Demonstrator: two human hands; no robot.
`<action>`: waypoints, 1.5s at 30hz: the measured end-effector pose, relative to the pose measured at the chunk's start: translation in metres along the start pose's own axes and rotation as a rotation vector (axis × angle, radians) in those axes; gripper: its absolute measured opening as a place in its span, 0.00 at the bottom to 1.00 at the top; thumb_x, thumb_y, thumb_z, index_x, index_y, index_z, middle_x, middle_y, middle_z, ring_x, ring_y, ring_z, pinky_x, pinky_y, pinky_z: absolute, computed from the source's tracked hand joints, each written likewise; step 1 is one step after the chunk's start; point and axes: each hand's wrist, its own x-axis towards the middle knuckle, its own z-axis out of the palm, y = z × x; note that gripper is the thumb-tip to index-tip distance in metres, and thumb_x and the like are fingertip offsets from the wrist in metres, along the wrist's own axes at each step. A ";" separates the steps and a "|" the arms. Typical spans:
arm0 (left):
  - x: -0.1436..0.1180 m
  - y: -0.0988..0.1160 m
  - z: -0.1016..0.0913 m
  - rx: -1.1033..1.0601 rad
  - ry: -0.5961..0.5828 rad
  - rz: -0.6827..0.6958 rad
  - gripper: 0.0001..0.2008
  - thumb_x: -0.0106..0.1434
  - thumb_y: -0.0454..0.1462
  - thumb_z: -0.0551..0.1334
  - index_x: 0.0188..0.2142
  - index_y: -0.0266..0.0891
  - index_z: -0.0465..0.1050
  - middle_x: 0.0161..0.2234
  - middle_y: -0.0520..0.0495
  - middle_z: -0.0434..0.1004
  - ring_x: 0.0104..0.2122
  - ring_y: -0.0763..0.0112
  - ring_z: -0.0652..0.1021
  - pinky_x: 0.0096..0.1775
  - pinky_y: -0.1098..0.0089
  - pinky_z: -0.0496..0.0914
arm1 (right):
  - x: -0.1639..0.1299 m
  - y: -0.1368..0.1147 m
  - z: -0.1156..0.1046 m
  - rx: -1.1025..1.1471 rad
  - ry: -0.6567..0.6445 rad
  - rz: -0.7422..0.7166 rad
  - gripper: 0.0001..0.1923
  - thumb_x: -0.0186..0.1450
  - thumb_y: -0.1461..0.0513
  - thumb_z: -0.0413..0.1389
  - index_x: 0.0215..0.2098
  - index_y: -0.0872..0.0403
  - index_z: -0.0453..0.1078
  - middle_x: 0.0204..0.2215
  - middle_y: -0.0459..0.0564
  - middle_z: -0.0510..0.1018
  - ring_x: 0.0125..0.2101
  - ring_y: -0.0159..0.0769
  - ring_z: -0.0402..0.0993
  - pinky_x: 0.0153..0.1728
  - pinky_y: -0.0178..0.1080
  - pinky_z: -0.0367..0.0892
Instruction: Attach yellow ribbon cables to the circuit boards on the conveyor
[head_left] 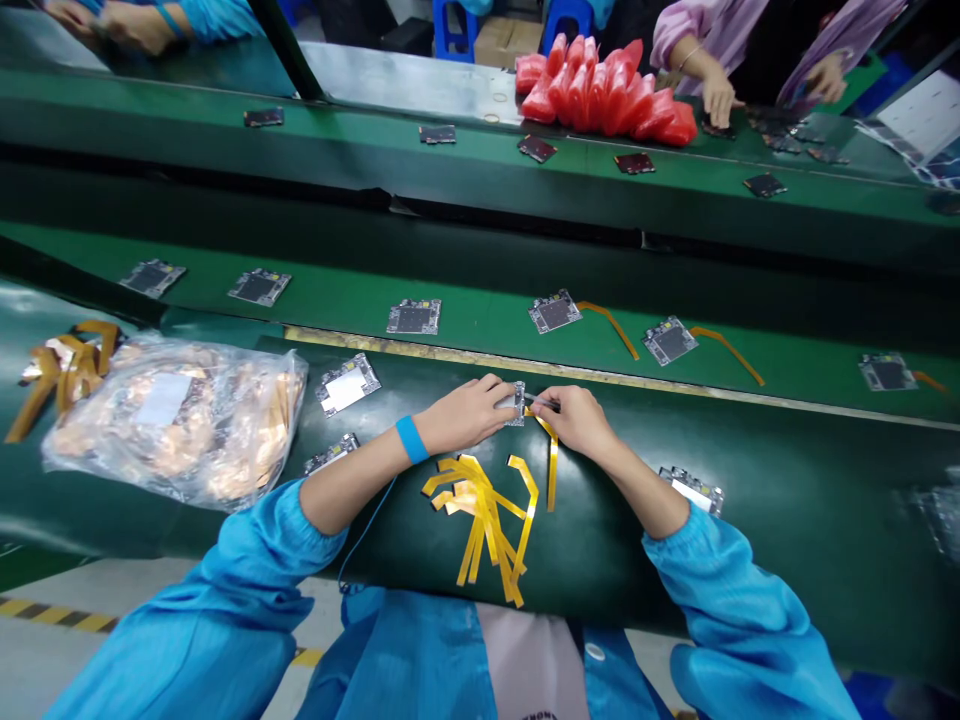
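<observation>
Left hand gripping small circuit board, right hand pinching yellow flex strip at the board's edge, loose strip pile just below.

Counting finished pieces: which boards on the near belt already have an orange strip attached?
The three rightmost: board, board and board, each trailing an orange strip to its right. The three boards left of them lie bare.

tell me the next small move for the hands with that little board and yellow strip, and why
Probably press the strip's end into the board. The left hand pins the small board on the green bench, while the right hand holds a yellow strip at its edge. Boards on the belt to the right already carry strips.
</observation>
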 end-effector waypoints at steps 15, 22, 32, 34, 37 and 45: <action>0.000 0.000 0.001 0.011 0.053 0.023 0.11 0.75 0.37 0.58 0.53 0.40 0.77 0.56 0.36 0.73 0.52 0.55 0.71 0.52 0.58 0.71 | 0.000 -0.010 -0.007 -0.066 -0.047 0.015 0.09 0.70 0.59 0.60 0.41 0.48 0.83 0.35 0.46 0.86 0.35 0.38 0.79 0.32 0.36 0.58; 0.002 0.005 -0.004 0.050 -0.007 0.016 0.19 0.75 0.34 0.57 0.63 0.44 0.71 0.60 0.34 0.71 0.53 0.54 0.71 0.52 0.58 0.71 | -0.001 -0.009 -0.001 -0.096 -0.011 0.033 0.09 0.70 0.59 0.60 0.43 0.46 0.83 0.37 0.47 0.87 0.38 0.40 0.81 0.32 0.36 0.59; 0.006 0.012 -0.015 0.108 -0.085 -0.007 0.19 0.76 0.35 0.54 0.63 0.44 0.71 0.61 0.36 0.70 0.53 0.54 0.71 0.50 0.59 0.71 | -0.011 -0.004 -0.004 -0.203 0.021 -0.155 0.19 0.79 0.53 0.47 0.44 0.47 0.81 0.44 0.49 0.82 0.42 0.38 0.78 0.35 0.36 0.61; 0.006 0.013 -0.015 0.114 -0.086 -0.010 0.19 0.76 0.35 0.54 0.63 0.44 0.71 0.61 0.35 0.70 0.52 0.54 0.71 0.49 0.59 0.72 | -0.012 -0.005 -0.003 -0.219 0.022 -0.182 0.18 0.79 0.55 0.47 0.46 0.47 0.80 0.45 0.48 0.82 0.43 0.38 0.78 0.35 0.36 0.60; 0.006 0.012 -0.015 0.130 -0.107 -0.008 0.19 0.76 0.35 0.53 0.62 0.43 0.71 0.60 0.35 0.70 0.52 0.54 0.71 0.48 0.59 0.72 | -0.010 -0.007 0.000 -0.236 0.016 -0.196 0.13 0.78 0.56 0.51 0.48 0.47 0.78 0.45 0.47 0.82 0.42 0.37 0.78 0.35 0.36 0.60; 0.004 0.011 -0.016 0.083 -0.124 -0.010 0.19 0.76 0.35 0.55 0.63 0.48 0.70 0.61 0.36 0.69 0.54 0.53 0.70 0.50 0.58 0.72 | -0.005 -0.004 -0.001 -0.324 -0.002 -0.227 0.11 0.77 0.56 0.54 0.45 0.49 0.78 0.44 0.48 0.82 0.40 0.39 0.79 0.34 0.37 0.59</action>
